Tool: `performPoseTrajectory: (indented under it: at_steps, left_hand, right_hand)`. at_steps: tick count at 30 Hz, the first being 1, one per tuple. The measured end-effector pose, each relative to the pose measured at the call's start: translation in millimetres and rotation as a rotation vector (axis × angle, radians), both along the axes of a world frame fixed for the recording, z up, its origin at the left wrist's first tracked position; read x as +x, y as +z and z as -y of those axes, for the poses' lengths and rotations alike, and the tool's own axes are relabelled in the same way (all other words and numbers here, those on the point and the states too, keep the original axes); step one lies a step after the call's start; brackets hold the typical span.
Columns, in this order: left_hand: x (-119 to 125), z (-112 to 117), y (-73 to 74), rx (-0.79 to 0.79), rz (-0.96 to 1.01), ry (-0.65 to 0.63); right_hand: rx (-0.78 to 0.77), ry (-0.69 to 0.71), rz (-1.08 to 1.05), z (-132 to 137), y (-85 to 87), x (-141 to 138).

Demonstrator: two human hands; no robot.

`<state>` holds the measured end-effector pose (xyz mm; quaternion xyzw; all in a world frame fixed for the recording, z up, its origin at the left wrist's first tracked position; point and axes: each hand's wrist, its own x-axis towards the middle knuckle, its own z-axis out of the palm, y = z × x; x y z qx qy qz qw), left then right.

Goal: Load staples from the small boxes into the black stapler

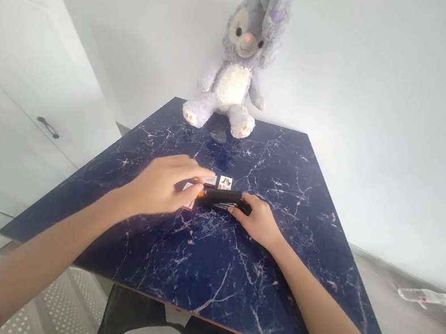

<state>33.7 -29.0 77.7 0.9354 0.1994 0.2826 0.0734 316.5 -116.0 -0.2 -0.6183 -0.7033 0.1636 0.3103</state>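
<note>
A black stapler (222, 197) lies on the dark blue marble table (230, 272), near its middle. My right hand (259, 221) grips the stapler's right end, fingers curled on it. My left hand (163, 185) reaches over the stapler's left end, fingertips pinched at an orange part (201, 192) there. Small staple boxes (224, 181) sit just behind and beside the stapler, one partly hidden under my left fingers.
A grey plush rabbit (243, 50) sits at the table's far edge against the white wall. A white cabinet (15, 73) stands to the left. A clear plastic bottle (428, 298) lies on the floor at right. My dark trousers (172, 331) show below the table's near edge.
</note>
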Motion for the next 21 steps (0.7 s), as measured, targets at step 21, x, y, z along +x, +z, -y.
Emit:
performPoseTrajectory:
  at_steps: [21]
  left_hand:
    - [13.1,-13.6,-70.7,-0.122,-0.059,0.084]
  right_hand:
    - [-0.086,0.03,-0.222,-2.8,2.7,1.9]
